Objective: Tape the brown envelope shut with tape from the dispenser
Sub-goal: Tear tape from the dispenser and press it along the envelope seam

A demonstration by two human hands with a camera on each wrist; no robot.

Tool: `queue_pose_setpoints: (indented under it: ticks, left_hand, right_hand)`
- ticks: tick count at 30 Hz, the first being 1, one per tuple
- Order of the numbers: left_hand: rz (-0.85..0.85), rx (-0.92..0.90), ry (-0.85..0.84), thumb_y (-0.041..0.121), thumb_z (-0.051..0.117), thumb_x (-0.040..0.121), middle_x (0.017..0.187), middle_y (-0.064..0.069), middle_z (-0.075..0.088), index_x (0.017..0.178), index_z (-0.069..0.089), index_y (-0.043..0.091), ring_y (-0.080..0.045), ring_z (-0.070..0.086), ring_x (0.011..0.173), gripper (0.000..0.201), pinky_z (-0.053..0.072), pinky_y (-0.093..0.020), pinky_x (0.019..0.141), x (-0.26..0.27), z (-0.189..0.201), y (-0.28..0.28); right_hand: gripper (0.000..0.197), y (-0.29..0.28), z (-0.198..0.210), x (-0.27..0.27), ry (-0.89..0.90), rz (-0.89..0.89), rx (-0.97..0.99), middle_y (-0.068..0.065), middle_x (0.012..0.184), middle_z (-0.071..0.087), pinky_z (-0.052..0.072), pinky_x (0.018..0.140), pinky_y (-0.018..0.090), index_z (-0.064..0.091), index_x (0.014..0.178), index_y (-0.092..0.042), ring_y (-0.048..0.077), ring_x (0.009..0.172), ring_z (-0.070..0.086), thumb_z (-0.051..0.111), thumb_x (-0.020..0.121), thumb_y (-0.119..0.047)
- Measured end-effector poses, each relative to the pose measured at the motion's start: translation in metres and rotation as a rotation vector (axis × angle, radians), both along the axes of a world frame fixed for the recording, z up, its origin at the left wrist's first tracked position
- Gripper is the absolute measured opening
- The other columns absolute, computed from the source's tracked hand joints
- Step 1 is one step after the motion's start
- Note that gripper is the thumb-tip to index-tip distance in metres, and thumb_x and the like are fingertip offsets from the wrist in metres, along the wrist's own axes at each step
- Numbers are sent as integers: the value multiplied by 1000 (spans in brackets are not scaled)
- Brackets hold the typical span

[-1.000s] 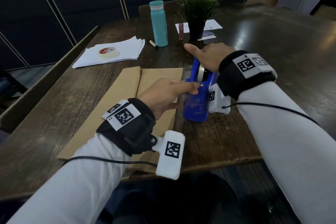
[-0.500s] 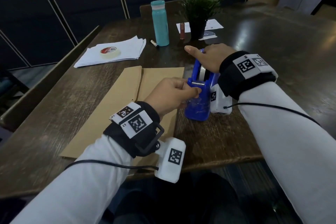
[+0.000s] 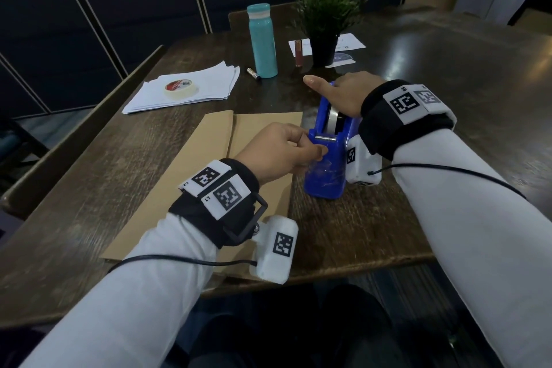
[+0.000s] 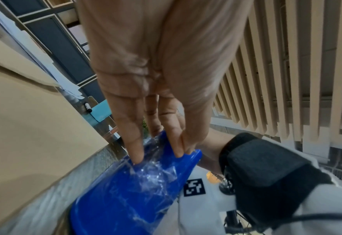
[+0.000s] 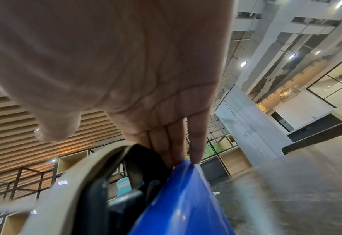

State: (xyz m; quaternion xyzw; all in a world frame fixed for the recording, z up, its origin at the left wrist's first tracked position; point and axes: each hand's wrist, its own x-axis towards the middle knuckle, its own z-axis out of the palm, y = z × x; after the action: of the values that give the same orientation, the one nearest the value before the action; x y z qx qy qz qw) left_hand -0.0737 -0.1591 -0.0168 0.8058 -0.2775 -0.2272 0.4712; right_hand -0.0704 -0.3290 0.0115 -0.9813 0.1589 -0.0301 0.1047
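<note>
The brown envelope [image 3: 185, 176] lies flat on the dark wooden table [image 3: 373, 233], partly under my left forearm. To its right stands the blue tape dispenser [image 3: 325, 176], its tape roll [image 3: 334, 119] showing on top. My left hand [image 3: 319, 149] is at the dispenser's near end by the cutter. In the left wrist view my left hand [image 4: 166, 152] has thumb and forefinger pinched together on crinkled clear tape against the blue dispenser [image 4: 130, 190]. My right hand [image 3: 337, 89] rests on top of the dispenser with the thumb sticking out left. Its straight fingers [image 5: 194, 152] press the blue edge [image 5: 186, 198].
A teal bottle [image 3: 263, 42] and a potted plant [image 3: 325, 18] stand behind the dispenser. A stack of white paper [image 3: 209, 81] with a roll of masking tape [image 3: 180, 88] lies at the back left. The table's near edge [image 3: 343, 270] is close below my wrists.
My left hand's fingers, stretched toward the dispenser a second ago, have curled into a pinch at its cutter end. The right hand and the dispenser have stayed put.
</note>
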Motion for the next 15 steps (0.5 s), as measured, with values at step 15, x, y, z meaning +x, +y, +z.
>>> queue_pose_setpoints:
  ticks: [15]
  left_hand:
    - [-152,153,-156,18,68,86,105,20,58,74,69,4,-2,57,103,18,51,-22,75,8,10,11]
  right_hand:
    - [80,2,3,-4,17,-21,-1,6,64,50,35,71,32,50,61,-10,17,59,45,9,88,-73]
